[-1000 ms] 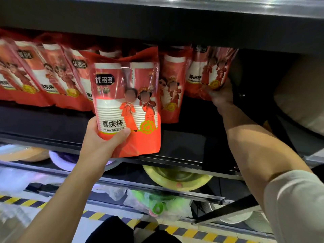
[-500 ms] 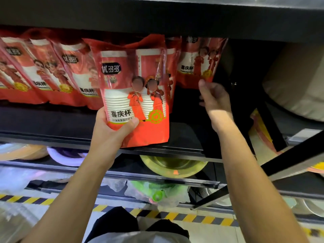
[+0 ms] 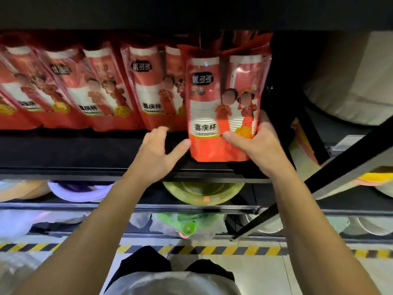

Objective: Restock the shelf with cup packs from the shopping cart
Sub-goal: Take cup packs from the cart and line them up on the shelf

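Red cup pack (image 3: 223, 107) upright in right fingers (image 3: 228, 138); left fingers (image 3: 158, 133) spread, empty.

There is just one view, from a wide-angle camera on the person's head, close to the black shelf (image 3: 89, 150) and facing it, tilted forward and down. The shelf's underside above fills the 12 o'clock edge; the person's own torso and the striped floor tape (image 3: 234, 251) sit at 6 o'clock. Both forearms reach up from the bottom corners, and straight lines bow near the edges.
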`<state>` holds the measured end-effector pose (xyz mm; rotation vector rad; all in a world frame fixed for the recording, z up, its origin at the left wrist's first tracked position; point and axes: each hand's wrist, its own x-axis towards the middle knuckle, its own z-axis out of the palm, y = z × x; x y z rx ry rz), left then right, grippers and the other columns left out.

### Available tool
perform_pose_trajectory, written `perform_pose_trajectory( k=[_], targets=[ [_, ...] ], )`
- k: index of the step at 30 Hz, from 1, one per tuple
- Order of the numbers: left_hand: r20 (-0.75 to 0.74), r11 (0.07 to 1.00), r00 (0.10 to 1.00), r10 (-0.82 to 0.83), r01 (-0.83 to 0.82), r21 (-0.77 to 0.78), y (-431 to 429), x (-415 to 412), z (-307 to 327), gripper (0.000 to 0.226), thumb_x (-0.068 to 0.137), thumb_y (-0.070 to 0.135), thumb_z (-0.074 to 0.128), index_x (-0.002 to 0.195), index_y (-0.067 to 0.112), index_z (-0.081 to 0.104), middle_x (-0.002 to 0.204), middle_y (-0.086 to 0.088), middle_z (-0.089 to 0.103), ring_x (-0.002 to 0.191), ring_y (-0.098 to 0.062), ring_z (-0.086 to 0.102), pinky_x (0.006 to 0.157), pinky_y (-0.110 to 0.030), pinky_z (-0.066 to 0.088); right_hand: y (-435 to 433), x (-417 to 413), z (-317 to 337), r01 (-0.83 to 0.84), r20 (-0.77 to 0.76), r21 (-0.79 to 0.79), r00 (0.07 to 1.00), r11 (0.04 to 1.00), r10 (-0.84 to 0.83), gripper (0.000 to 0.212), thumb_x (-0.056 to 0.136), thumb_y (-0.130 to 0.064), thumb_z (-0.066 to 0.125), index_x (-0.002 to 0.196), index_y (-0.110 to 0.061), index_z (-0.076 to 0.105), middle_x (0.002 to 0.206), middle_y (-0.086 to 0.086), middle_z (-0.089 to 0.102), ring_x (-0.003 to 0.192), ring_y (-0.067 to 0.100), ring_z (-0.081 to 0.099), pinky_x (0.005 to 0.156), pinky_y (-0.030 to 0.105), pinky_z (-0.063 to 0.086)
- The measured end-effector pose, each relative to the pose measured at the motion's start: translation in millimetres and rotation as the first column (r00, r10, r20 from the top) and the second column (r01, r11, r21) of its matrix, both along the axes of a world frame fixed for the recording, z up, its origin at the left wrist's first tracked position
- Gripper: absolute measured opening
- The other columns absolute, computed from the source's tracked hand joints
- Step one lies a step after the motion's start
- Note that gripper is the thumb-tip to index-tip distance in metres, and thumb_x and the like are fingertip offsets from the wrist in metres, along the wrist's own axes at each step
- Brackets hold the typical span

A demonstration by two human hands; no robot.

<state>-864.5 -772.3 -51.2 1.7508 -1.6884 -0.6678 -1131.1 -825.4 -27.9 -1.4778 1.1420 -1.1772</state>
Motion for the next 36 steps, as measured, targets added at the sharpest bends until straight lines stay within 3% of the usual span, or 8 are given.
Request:
perform_pose_trajectory(
  k=[3,6,10,14,19,24,33,36],
  targets=[
    [0.428,0.989,0.903,0.043,0.021,-0.145,1.1,8.7,-16.5,0.087,0.087,0.074,0.044,0.136,0.005,0.063,0.125,-0.015,0.064,0.121,-0.039,0.055,0.107,-0.05,0.045,-14.6,-17.1,-4.1,0.056,0.021,0.007,0.998,0.998,-0.056,0.076,0.067,-0.041,0.098,0.132,-0.038,0.06,0.125,-0.01,0.076,0.116,0.01,0.073,0.103,0.035,0.059],
    [0.569,0.968,0.818,0.09,0.062,-0.242,-0.2,11.1,-27.6,0.073,0.093,0.066,0.051,0.131,0.006,0.069,0.118,-0.017,0.066,0.112,-0.041,0.06,0.1,-0.053,0.05,-29.5,-30.5,-9.9,0.086,0.066,0.026,0.994,0.996,-0.087,0.086,0.06,-0.048,0.099,0.135,-0.035,0.058,0.128,-0.004,0.076,0.119,0.017,0.073,0.105,0.046,0.057],
    [0.583,0.98,0.806,0.1,0.023,-0.2,-1.6,9.8,-26.1,0.074,0.092,0.07,0.047,0.134,0.013,0.067,0.122,-0.012,0.064,0.117,-0.037,0.057,0.103,-0.051,0.048,-57.7,-28.5,-12.1,0.095,0.192,0.095,0.975,0.991,-0.112,0.093,0.062,-0.039,0.102,0.141,-0.019,0.058,0.132,0.006,0.074,0.124,0.029,0.07,0.109,0.055,0.053],
    [0.591,0.993,0.802,0.085,-0.018,-0.118,-1.4,7.8,-23.6,0.08,0.09,0.076,0.039,0.141,0.018,0.062,0.131,-0.008,0.06,0.128,-0.033,0.05,0.112,-0.049,0.041,-90.1,-11.8,-9.6,0.151,0.156,0.051,0.975,0.987,-0.157,0.039,0.071,-0.02,0.092,0.106,-0.029,0.076,0.105,-0.009,0.082,0.105,0.02,0.077,0.107,0.057,0.055],
    [0.595,0.995,0.799,0.087,-0.039,-0.093,-2.0,6.0,-22.7,0.084,0.087,0.078,0.035,0.143,0.02,0.06,0.135,-0.007,0.058,0.134,-0.033,0.045,0.116,-0.049,0.036,-119.6,10.6,-4.7,0.168,0.133,-0.027,0.978,0.985,-0.163,0.081,0.079,-0.004,0.09,0.148,-0.006,0.046,0.134,0.016,0.07,0.118,0.025,0.072,0.093,0.038,0.062],
    [0.592,0.994,0.8,0.1,-0.048,-0.103,-0.2,4.8,-21.2,0.084,0.087,0.077,0.036,0.141,0.019,0.061,0.134,-0.008,0.058,0.132,-0.034,0.046,0.115,-0.05,0.035,-139.2,18.3,-6.7,0.129,0.013,-0.025,0.992,0.991,-0.129,0.074,0.082,-0.006,0.088,0.142,-0.022,0.047,0.127,-0.002,0.068,0.105,-0.006,0.069,0.086,0.016,0.057],
    [0.604,0.996,0.793,0.074,-0.033,-0.08,1.7,6.0,-17.4,0.081,0.089,0.076,0.038,0.141,0.019,0.061,0.131,-0.007,0.059,0.128,-0.032,0.049,0.113,-0.049,0.038,-129.5,12.5,-1.7,0.137,-0.066,-0.01,0.988,0.991,-0.137,0.091,0.082,-0.008,0.089,0.157,-0.007,0.037,0.146,0.008,0.062,0.128,0.009,0.063,0.102,0.022,0.054],
    [0.58,0.998,0.813,0.044,-0.007,-0.065,6.4,6.0,-7.5,0.082,0.091,0.073,0.039,0.138,0.012,0.064,0.128,-0.012,0.063,0.122,-0.037,0.055,0.108,-0.049,0.042,-114.0,9.8,6.6,0.17,-0.104,0.067,0.981,0.983,-0.162,0.094,0.084,-0.024,0.09,0.16,-0.012,0.035,0.15,0.006,0.059,0.136,0.015,0.059,0.109,0.03,0.051]
  ],
)
